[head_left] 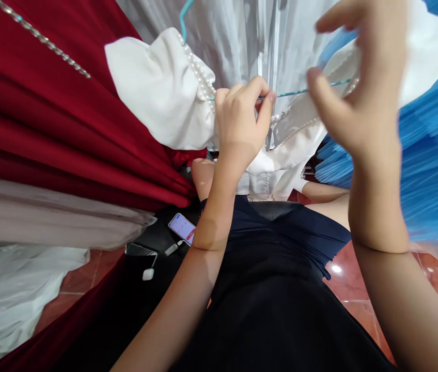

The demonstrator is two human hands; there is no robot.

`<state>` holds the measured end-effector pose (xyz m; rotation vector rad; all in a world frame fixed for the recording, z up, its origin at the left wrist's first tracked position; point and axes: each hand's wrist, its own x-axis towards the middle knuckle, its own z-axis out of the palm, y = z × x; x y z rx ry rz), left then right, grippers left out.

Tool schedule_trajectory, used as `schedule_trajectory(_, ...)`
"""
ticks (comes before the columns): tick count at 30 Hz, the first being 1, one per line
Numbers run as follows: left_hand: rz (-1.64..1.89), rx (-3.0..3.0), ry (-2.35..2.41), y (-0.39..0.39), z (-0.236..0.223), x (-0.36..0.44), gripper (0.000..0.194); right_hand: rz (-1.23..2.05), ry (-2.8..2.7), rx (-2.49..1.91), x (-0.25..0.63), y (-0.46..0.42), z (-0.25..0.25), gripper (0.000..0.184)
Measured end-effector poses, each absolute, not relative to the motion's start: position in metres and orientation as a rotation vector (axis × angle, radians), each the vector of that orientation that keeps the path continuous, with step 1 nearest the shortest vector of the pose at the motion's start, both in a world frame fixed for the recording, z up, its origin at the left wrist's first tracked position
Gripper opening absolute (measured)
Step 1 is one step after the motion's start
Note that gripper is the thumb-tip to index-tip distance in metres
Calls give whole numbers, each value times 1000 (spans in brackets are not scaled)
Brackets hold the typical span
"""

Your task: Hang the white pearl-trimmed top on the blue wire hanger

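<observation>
Spreading its thumb and fingers wide, the right hand [374,88] looms nearest, blurred and cut off by the top edge; whether it touches anything, I cannot tell. Open room separates it from the left hand [244,113], which pinches a thin turquoise rod [292,93] and covers a stretch of it. The rod crosses the neckline of the white garment [300,142], pearl-trimmed, spread in front of the knees; the right hand hides part of its far side, and its lower end is hard to make out. Below, the left forearm hides one end of a lit phone [180,225] (the screen is too small to read). Red fabric [67,124] bounds the left, blue fabric [432,155] the right, leaving a gap filled at the back by silvery-white fabric [227,41].
</observation>
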<state>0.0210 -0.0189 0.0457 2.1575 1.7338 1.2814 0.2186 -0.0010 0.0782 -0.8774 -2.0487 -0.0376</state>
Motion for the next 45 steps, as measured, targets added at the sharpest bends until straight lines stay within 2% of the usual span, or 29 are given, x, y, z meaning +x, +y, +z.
schedule_trajectory(2, 1308, 2141, 1729, -19, 40, 21, 25, -12, -2102, -1021, 201, 6, 56, 40)
schedule_trajectory(4, 1309, 2125, 1743, -20, 34, 22, 24, -70, -2051, -1251, 188, 16, 29, 52)
schedule_trajectory(7, 1358, 2179, 1768, -26, 27, 23, 22, -73, -1937, -1278, 177, 20, 1, 63)
schedule_trajectory(14, 1477, 2199, 1689, -31, 18, 14, 24, -46, -1825, -1231, 164, 3, 2, 74)
schedule_trajectory(21, 1573, 2128, 1617, -31, 13, 11, 20, 0, -1860, -1270, 167, 13, 9, 70)
schedule_trajectory(26, 2196, 1899, 1480, -22, 26, -3, 26, 10, -1818, -1283, 163, 12, 12, 70)
schedule_trajectory(29, 2390, 1916, 1527, -7, 33, -22, 37, -48, -1776, -1269, 160, 9, 13, 69)
schedule_trajectory(31, 2369, 1891, 1606, 5, 36, -37, 41, -81, -1752, -1232, 160, 9, 13, 71)
schedule_trajectory(35, 2323, 1855, 1626, 18, 47, -64, 27, -70, -1749, -1203, 163, 11, 10, 69)
schedule_trajectory(43, 2357, 1761, 1806, 42, 55, -147, 18, -27, -1845, -1190, 175, 21, 10, 61)
schedule_trajectory(45, 2330, 1760, 1806, 56, 52, -171, 23, -87, -1820, -1166, 177, 21, 13, 60)
